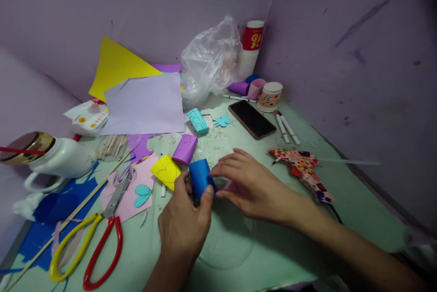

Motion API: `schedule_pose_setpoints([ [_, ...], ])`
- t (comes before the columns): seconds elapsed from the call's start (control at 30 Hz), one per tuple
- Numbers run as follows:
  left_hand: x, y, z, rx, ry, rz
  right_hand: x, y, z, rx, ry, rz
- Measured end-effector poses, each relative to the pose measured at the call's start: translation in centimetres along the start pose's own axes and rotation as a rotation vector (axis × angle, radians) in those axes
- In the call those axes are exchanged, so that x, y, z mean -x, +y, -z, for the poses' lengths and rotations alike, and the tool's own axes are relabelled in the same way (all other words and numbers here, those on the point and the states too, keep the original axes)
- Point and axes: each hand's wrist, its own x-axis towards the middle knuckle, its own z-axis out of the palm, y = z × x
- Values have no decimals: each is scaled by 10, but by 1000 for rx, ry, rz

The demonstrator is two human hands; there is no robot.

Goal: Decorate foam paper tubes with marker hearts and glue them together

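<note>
My left hand point(186, 219) is closed around a rolled piece of blue craft paper point(200, 176), thumb on its right side. At the roll's right edge is my right hand point(251, 183), fingers stretched and thumb apart. Its fingertips come up to the paper; whether they press on it I cannot tell. Beside the blue roll lie a yellow folded paper piece point(166, 170) with a heart drawn on it, a purple roll point(185, 148) and a turquoise roll point(198, 121). A round clear plastic lid or dish point(227, 262) sits on the table below my hands.
Large scissors point(111, 212) lie at left near a wooden stick point(80, 208) and pink paper point(131, 205). A white jar point(64, 160) lies tilted beyond. A phone point(251, 119), markers point(287, 127), a paper cup point(270, 96) and a patterned glue gun point(303, 169) are at right. A plastic bag point(211, 57) stands behind.
</note>
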Motion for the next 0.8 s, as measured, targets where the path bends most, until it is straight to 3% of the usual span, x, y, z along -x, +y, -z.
schedule_pose_setpoints([
  [0.1,6,-1,8,-44,23,-39,-1,-1,-7,17,-14,-24],
  [0.2,6,-15,29,-53,137,-110,4,1,-3,14,113,-15],
  [0.33,-23,-45,61,-81,336,-177,13,1,10,56,318,15],
  [0.43,-54,-60,71,-93,251,-204,23,-5,12,85,498,26],
  [0.5,-70,-63,68,-67,125,-248,31,-11,8,96,574,24],
  [0.57,-82,-61,61,-40,29,-268,38,-18,3,115,569,31],
  [0.67,-93,-58,54,-23,19,-244,45,-25,-4,151,489,58],
  [0.8,-87,-61,67,289,2,-145,52,-28,-5,174,479,60],
])
